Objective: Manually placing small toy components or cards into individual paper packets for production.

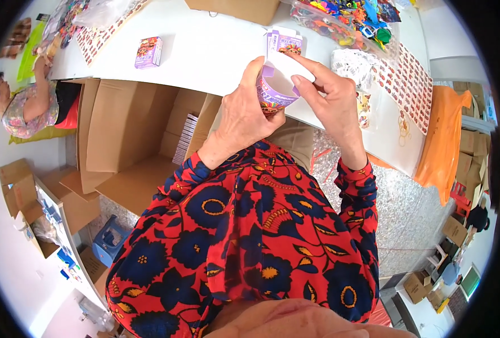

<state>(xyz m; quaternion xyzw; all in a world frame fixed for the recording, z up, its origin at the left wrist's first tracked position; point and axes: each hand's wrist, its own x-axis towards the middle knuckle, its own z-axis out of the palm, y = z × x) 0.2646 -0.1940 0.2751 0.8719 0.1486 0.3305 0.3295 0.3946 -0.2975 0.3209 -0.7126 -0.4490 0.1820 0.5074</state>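
Observation:
Over the table's near edge, my left hand (243, 115) grips a small purple printed carton (275, 97) by its side, its mouth open and white inside. My right hand (332, 93) pinches the white flap at the carton's opening between thumb and fingers. Whatever lies inside the carton cannot be made out. Just beyond my hands, another purple carton (288, 38) lies on the white table (210, 50), partly hidden by my fingers. A closed purple carton (148, 52) stands by itself farther left.
A large open cardboard box (131, 121) with a row of packed cartons (185, 138) sits below the table edge at left. Colourful small toys (351, 22) fill a clear bin at far right. Sticker sheets (405, 84) and an orange bag (439, 141) lie right. Another person (33, 107) works at left.

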